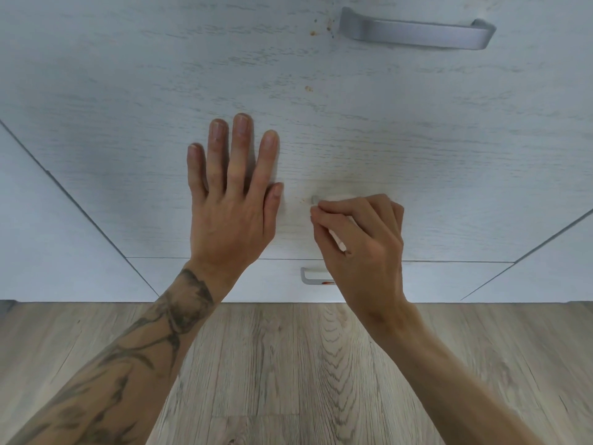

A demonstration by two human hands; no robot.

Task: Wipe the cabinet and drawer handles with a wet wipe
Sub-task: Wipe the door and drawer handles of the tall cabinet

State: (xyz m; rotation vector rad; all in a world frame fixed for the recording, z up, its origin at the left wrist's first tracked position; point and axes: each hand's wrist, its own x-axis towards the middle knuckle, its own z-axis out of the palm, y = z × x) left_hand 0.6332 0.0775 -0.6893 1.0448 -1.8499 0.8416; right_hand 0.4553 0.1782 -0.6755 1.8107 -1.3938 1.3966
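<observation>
My right hand [362,239] is closed around a white wet wipe [339,242] and covers most of the middle drawer's handle; only the handle's left grey end [314,199] shows. My left hand [231,194] lies flat on the pale wood-grain drawer front [128,139], fingers spread, just left of that handle. A grey bar handle [417,32] sits on the drawer above, upper right. Below, the bottom drawer's handle [309,277] peeks out with a red smear, its right part hidden behind my right hand.
Small brown specks dot the drawer front near the top handle [313,32] and lower down [308,88]. Adjoining cabinet fronts flank the drawers left [38,236] and right [564,252]. Wood-look floor [288,374] lies below.
</observation>
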